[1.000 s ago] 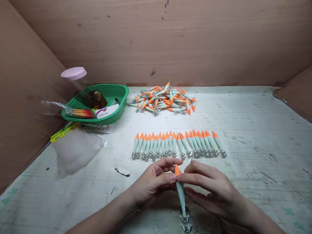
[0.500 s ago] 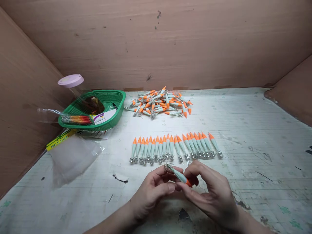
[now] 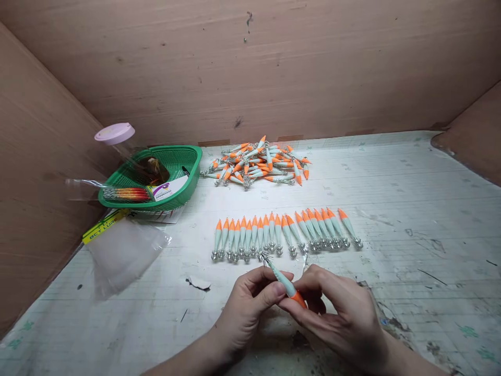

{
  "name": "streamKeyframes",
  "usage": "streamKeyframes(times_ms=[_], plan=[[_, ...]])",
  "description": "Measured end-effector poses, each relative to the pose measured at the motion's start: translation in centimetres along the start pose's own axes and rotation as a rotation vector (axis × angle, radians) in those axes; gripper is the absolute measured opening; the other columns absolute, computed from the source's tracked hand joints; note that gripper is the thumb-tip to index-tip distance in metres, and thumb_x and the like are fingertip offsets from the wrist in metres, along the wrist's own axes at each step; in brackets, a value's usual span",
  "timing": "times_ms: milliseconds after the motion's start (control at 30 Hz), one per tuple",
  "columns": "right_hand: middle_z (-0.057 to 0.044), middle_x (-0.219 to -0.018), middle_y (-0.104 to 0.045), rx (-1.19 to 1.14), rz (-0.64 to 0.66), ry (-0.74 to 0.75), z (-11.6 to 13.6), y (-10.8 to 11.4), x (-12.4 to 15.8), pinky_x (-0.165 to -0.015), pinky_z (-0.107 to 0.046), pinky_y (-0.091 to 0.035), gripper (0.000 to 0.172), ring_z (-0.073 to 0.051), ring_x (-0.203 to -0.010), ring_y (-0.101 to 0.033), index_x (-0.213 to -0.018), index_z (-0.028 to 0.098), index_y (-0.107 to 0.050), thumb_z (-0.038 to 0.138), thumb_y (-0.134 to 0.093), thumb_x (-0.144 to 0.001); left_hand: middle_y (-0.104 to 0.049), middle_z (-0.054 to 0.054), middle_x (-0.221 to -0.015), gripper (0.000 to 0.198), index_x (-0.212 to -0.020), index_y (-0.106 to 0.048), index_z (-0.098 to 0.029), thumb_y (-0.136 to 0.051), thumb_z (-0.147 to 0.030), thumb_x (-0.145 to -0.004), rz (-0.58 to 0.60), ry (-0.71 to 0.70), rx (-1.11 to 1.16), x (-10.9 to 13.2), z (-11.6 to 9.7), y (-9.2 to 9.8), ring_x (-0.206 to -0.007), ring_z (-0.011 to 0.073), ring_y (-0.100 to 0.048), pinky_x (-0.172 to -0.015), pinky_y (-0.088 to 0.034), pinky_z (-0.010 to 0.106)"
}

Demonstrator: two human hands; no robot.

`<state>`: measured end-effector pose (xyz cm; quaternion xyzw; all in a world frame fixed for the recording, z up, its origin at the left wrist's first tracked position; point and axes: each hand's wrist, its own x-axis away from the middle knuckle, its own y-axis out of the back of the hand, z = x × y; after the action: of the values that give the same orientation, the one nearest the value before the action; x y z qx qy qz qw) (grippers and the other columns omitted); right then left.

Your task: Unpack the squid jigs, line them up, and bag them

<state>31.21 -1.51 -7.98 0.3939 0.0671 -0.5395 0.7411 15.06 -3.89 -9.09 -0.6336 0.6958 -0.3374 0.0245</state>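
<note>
One squid jig [image 3: 282, 279], pale green with an orange tip and a crown of metal hooks, is held between both hands at the near side of the table. My left hand [image 3: 250, 305] pinches its middle between thumb and fingers. My right hand [image 3: 340, 313] grips it at the orange end, with the fingertips partly hidden behind it. The hooks point up and to the left. Just beyond the hands runs a row of similar squid jigs [image 3: 271, 230], orange tips away from me. Farther back lies a loose pile of squid jigs [image 3: 256, 164].
A green basket [image 3: 191, 183] at the left holds a pink-lidded jar [image 3: 115, 134] and a packet of red-yellow jigs [image 3: 127, 194]. Clear plastic bags [image 3: 127, 256] with a yellow header lie before it. A torn paper scrap [image 3: 199, 283] rests nearby. Wooden panels [image 3: 274, 78] enclose the table.
The held jig has turned a little, its hooks now fanned out more visibly. My left thumb has moved up onto its body. The view has shifted slightly.
</note>
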Motion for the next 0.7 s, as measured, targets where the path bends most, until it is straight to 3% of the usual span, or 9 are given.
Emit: streamKeyframes(times_ms=[300, 700], plan=[[0.003, -0.059, -0.049, -0.009, 0.021, 0.047, -0.18, 0.17, -0.02, -0.043, -0.020, -0.036, 0.008, -0.008, -0.047, -0.045, -0.082, 0.018, -0.055, 0.017, -0.063, -0.084, -0.072, 0.002, -0.087, 0.019, -0.089, -0.072, -0.021, -0.074, -0.032, -0.074, -0.018, -0.082, -0.058, 0.30, 0.10, 0.33, -0.085, 0.0166, -0.065, -0.083, -0.047, 0.027], [0.001, -0.062, -0.052, -0.104, 0.056, -0.028, -0.22, 0.11, -0.03, -0.045, -0.020, -0.040, 0.010, -0.009, -0.050, -0.049, -0.079, 0.018, -0.053, 0.015, -0.061, -0.085, -0.074, 0.007, -0.092, 0.023, -0.086, -0.074, -0.016, -0.074, -0.035, -0.073, -0.072, -0.101, -0.070, 0.04, -0.18, 0.39, -0.085, 0.0188, -0.067, -0.079, -0.051, 0.028]])
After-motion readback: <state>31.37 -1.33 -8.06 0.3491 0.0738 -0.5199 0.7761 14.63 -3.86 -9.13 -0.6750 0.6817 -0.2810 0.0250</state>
